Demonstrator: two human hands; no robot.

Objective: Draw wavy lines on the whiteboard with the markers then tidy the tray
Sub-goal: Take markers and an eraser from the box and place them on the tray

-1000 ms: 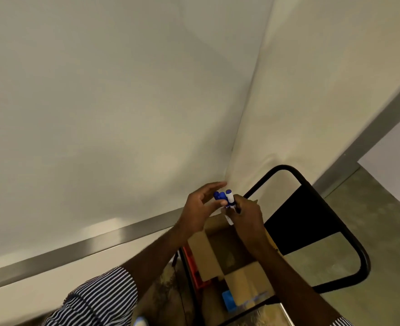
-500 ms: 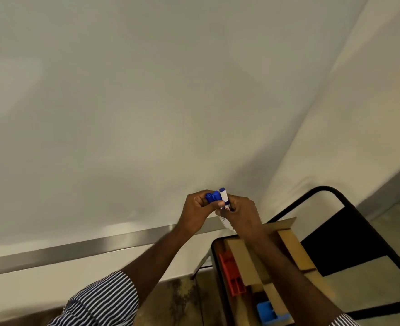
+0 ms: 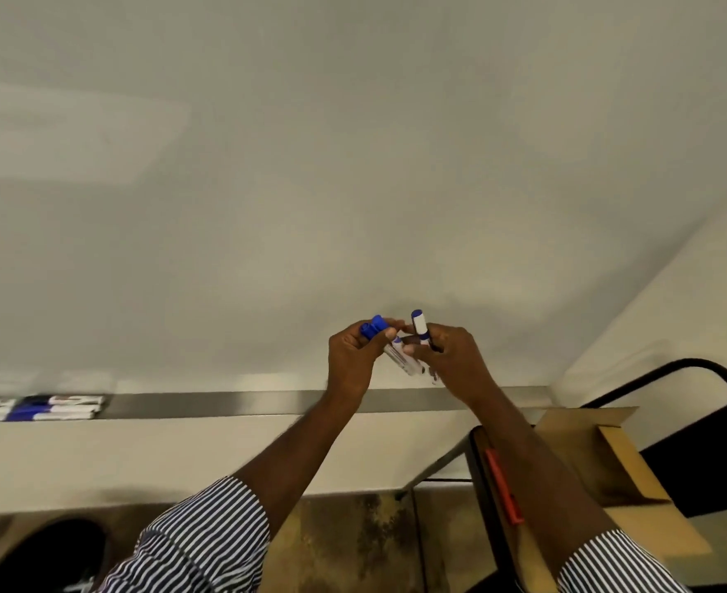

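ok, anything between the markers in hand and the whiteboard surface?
Nothing visible. Both hands, left hand and right hand, hold blue markers just in front of the bare whiteboard. One cap looks to be on or just pulled; I cannot tell which.

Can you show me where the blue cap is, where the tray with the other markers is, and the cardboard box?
Blue cap (image 3: 373, 327), head view, on the cap's side, in the left hand.
Tray (image 3: 233, 403), head view, on a bare metal stretch.
Cardboard box (image 3: 597, 460), head view, on its open flap.
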